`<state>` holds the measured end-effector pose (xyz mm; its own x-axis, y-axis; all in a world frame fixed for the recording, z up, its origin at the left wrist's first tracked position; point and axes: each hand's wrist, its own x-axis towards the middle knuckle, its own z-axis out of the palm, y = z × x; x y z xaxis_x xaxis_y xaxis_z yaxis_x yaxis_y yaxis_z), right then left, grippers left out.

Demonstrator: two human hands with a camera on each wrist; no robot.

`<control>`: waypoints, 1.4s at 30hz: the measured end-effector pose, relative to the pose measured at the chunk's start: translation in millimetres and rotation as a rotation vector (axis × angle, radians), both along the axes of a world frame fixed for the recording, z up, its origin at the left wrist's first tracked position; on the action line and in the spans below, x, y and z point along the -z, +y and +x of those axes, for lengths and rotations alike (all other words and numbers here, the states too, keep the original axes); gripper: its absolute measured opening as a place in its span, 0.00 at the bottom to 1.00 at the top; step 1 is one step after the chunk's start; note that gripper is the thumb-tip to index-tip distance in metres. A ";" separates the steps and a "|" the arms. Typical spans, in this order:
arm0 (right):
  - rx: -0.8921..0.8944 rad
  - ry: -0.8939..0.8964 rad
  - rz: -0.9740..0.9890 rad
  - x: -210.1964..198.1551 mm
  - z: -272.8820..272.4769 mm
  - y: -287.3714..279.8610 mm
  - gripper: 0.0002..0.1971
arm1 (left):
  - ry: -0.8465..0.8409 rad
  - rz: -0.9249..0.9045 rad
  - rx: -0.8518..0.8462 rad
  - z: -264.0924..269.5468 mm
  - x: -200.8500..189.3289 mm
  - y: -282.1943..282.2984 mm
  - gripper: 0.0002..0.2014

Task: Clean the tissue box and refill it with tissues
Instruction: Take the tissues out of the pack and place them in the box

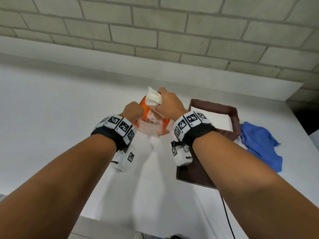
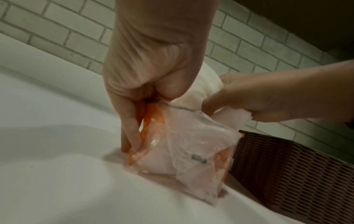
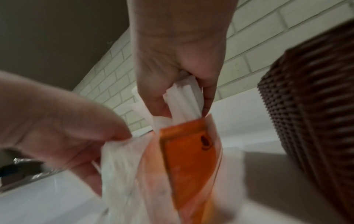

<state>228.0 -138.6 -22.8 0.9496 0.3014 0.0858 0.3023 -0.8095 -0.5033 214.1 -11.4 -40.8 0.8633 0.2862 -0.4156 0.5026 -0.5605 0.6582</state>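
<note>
An orange and clear plastic tissue pack (image 1: 151, 122) stands on the white counter (image 1: 51, 118) between my hands. My left hand (image 1: 133, 110) pinches the pack's upper left edge (image 2: 153, 106), its fingers reaching down along the wrapper. My right hand (image 1: 166, 104) grips a stack of white tissues (image 1: 153, 98) that sticks up out of the pack's open top (image 3: 184, 97). The brown woven tissue box (image 1: 229, 118) sits just right of the pack, its inside white and its side wall (image 2: 287, 171) close to the wrapper. The pack's lower half (image 2: 184, 151) looks slack and crumpled.
A blue cloth (image 1: 260, 144) lies crumpled at the box's right. A dark brown flat lid (image 1: 195, 173) rests under my right forearm. A black cable (image 1: 227, 218) runs off the front edge. A brick wall (image 1: 155, 31) and a white ledge back the counter.
</note>
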 end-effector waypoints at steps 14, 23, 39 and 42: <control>0.265 0.161 0.916 -46.0 8.7 -58.8 0.15 | -0.416 -0.422 0.000 5.0 -38.0 -31.8 0.36; 0.387 0.410 1.340 -38.5 -2.6 -126.5 0.09 | -0.167 -1.192 -0.004 5.0 -54.4 -81.1 0.12; 0.530 -0.019 0.742 -15.4 -25.2 -183.3 0.17 | -0.201 -1.099 0.002 6.1 -36.2 -147.2 0.23; 0.506 -0.159 0.802 -16.1 -27.1 -180.5 0.08 | -0.158 -1.267 -0.012 6.0 -36.0 -140.9 0.22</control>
<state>200.9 -319.1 -6.7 0.9106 -0.3455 0.2268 0.1237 -0.2956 -0.9473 220.1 -152.3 -4.8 0.9282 -0.2251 -0.2962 0.3711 0.5047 0.7795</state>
